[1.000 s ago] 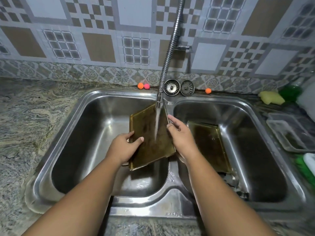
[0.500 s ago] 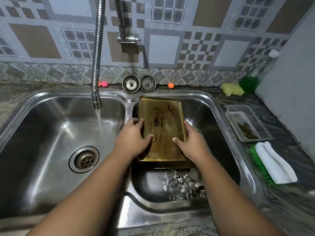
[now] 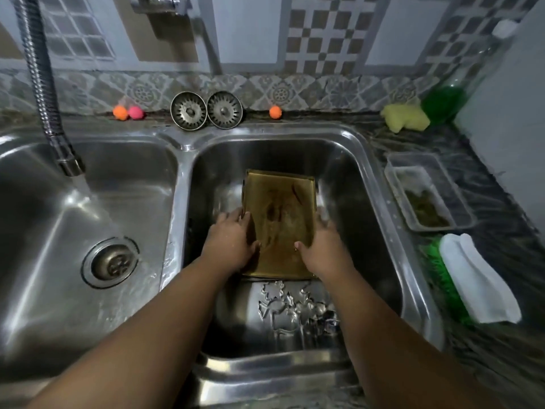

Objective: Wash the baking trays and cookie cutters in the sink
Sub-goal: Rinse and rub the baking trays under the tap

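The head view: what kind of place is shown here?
Most likely a home kitchen: a steel double-basin sink, a patterned tiled wall behind it, and a yellow sponge on the stone counter.

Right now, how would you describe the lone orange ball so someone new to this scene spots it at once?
Start at the right basin of the steel double sink and follow its back rim to the tiled wall. The lone orange ball sits on that ledge, just right of the two metal strainers; the other orange ball sits left of them, touching a pink one.

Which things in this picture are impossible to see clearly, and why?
Head view only:
- Second tray: the gold baking tray covers whatever lies under it.
- Cookie cutters: shapes blurred, partly behind the right forearm.
- Tap top: cut off by the upper edge.
- Right hand fingers: motion-blurred at the tray edge.
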